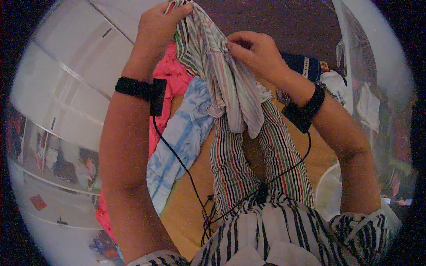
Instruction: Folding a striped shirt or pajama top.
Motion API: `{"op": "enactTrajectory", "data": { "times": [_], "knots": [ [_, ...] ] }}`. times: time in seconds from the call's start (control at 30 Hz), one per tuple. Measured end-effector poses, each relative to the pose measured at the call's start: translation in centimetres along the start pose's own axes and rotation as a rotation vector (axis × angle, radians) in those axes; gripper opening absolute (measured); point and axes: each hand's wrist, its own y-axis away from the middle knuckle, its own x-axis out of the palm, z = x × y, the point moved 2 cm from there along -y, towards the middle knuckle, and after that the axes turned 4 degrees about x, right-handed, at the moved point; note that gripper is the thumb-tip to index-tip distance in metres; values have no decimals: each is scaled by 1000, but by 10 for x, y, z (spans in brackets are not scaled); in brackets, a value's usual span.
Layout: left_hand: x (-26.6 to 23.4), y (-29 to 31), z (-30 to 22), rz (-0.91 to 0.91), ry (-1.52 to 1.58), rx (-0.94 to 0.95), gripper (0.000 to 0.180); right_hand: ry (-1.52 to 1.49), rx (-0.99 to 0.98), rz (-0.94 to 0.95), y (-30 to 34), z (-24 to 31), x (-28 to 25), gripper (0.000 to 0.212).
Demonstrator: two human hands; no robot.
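Note:
A striped garment (222, 75), pale with thin coloured lines and a bolder striped part near its top, hangs in folds in front of me. At its upper end my left hand (162, 24) is closed, pinching the cloth between thumb and fingers. Lower down, my right hand (259, 53) pinches the garment's right edge with thumb and forefinger. Its loose lower ends hang over my lap, above my striped trousers (233, 164). The folds hide what kind of garment it is.
Left of the garment lie a bright pink cloth (171, 73) and a light blue checked cloth (179, 142) on a yellow-brown surface (186, 208). Dark blue folded fabric (295, 66) lies beyond my right hand. Black cables (186, 173) run from both wrist straps. White cabinets (75, 75) stand left.

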Motion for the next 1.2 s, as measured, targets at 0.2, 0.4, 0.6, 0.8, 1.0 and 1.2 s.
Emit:
{"op": "enactTrajectory", "data": {
  "times": [0.2,0.4,0.6,0.8,1.0,1.2],
  "knots": [
    [11,-3,15,-19,260,-71,39,-17,41,-96,-24,-22,-31,24],
    [13,-1,13,-11,37,-10,42,89,-35,-149,-14,24,-52,17],
    [17,-3,16,20,-48,-76,35,301,-369,-148,-2,13,-29,25],
    [15,8,-6,-87,283,-226,21,656,-544,15,9,2,-13,25],
    [22,8,4,-36,333,-173,23,718,-284,59,-9,-10,-15,24],
    [25,7,2,-51,263,-166,25,541,-270,150,10,-2,-1,37]
  ]
}}
